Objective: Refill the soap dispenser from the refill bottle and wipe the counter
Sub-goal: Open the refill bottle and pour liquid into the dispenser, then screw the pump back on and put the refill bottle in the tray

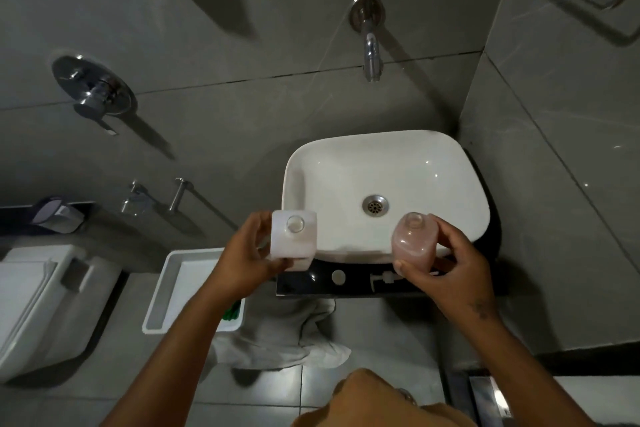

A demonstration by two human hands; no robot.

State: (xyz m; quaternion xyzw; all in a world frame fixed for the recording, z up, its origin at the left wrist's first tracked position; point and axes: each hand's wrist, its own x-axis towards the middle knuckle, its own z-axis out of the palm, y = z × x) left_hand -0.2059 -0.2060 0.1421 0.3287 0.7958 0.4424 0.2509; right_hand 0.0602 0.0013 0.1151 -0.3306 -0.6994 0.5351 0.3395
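Your left hand (249, 253) holds the white bottle (293, 240), your right hand (450, 263) the pink one (414, 243); both open, likely slippery, so grip mid-body.

L hand (247, 262) grips white bottle (294, 240), mouth open, at basin's (384, 163) 8 o'clock. R hand (453, 265) grips pink dispenser (414, 241), pump off, at 5 o'clock. Cap (338, 277) and pump (385, 278) lie on black counter (304, 284), 6 o'clock.
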